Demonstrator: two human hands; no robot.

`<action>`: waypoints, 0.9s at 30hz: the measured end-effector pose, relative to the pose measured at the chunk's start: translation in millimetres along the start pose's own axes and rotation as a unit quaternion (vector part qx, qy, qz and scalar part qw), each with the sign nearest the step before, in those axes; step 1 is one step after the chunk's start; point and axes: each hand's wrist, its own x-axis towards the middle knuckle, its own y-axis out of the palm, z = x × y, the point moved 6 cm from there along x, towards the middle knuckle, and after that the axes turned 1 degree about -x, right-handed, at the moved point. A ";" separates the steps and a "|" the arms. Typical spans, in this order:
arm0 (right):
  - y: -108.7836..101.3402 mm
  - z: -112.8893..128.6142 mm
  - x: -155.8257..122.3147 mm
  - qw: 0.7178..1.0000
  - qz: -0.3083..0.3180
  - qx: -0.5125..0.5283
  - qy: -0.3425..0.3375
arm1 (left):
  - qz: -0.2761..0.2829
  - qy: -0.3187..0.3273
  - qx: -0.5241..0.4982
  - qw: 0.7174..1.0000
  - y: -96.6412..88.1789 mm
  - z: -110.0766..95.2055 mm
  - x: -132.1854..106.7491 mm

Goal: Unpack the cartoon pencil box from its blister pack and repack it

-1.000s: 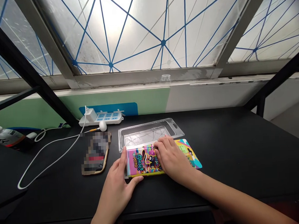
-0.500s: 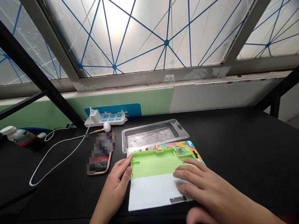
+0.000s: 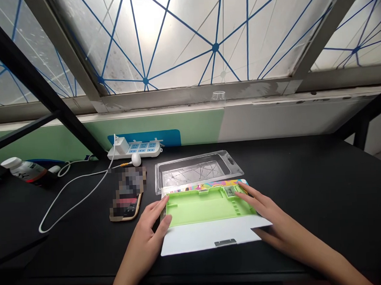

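Along the far left edge of the black table (image 3: 308, 187) a bottle (image 3: 24, 170) with a white cap lies on its side, and a white cable (image 3: 75, 195) loops from there toward a white power strip (image 3: 136, 149) against the wall. Just right of the cable lies a phone (image 3: 127, 194) (its screen is blurred). Next comes the left hand (image 3: 147, 236), fingers loosely spread and clenched on nothing, its fingertips touching the left end of the opened case (image 3: 207, 218), which lies flat near the table's front edge: a green tray (image 3: 203, 203) with shallow compartments, and a white flap (image 3: 202, 237) folded out toward the person. Behind it, touching its far edge, sits a clear plastic shell (image 3: 195, 170). On the case's right end rests the right hand (image 3: 264, 211), fingers flat and open over the tray's corner and the flap's edge, gripping nothing.
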 end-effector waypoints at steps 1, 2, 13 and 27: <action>0.9 -2.2 -0.3 1.000 -0.005 0.002 0.003 | 0.001 0.000 0.001 1.000 -0.1 -0.7 0.2; 1.9 -4.8 -0.7 1.000 -0.006 0.006 0.007 | 0.002 0.001 0.003 1.000 -0.2 -1.2 0.3; -4.4 -13.9 4.2 0.988 -0.050 0.093 0.111 | -0.009 0.054 -0.061 0.997 -4.2 5.0 -4.3; -45.9 2.3 16.0 0.978 -0.193 0.022 -0.078 | -0.176 0.380 0.269 0.867 -11.4 -58.2 -11.0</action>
